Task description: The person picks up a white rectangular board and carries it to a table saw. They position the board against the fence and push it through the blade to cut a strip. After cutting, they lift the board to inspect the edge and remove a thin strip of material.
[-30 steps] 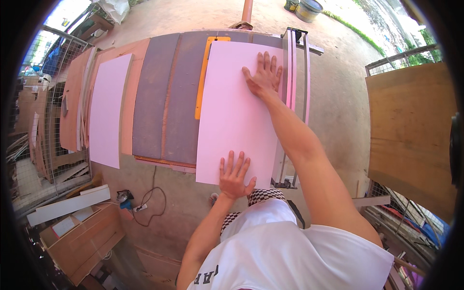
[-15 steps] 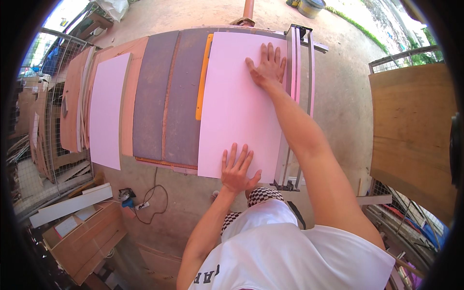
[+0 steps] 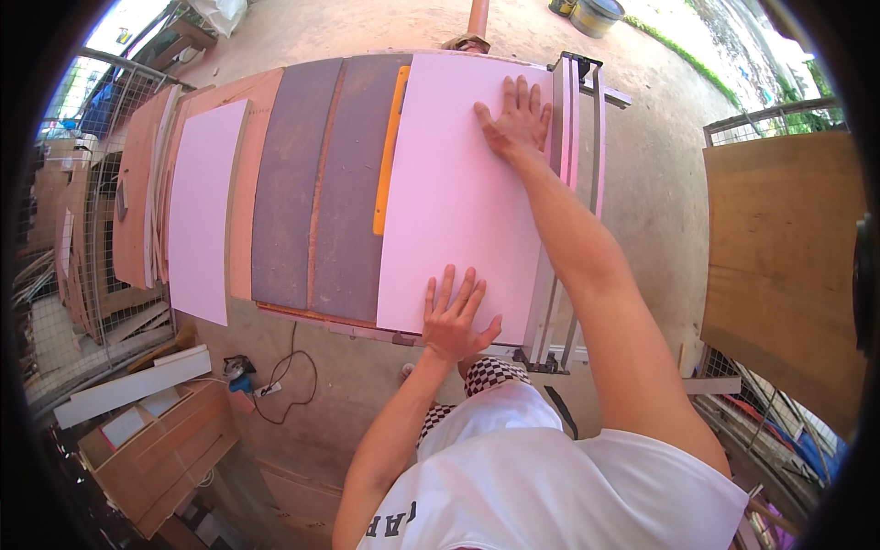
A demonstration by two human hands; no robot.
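Observation:
A flat, pinkish-white rectangular board (image 3: 458,202) lies on the grey-topped workbench (image 3: 298,183). My left hand (image 3: 452,316) rests on the board's near edge, palm down with fingers spread. Farther away, my right hand (image 3: 518,124) lies flat on the board near its right side, also with fingers spread. Along the board's right edge runs a long metal rail (image 3: 566,183) with dark end pieces. A yellow strip (image 3: 390,151) lies on the grey top along the board's left edge.
Another white board (image 3: 206,211) lies on wooden panels at the left. A blue power tool (image 3: 239,376) with a cord sits on the floor at lower left, near a wooden box (image 3: 174,458). A large wooden panel (image 3: 779,266) stands at the right; a bucket (image 3: 596,16) is beyond the bench.
The board has slid slightly away from me, with both hands still flat on it. More of the bench's near edge now shows beneath it.

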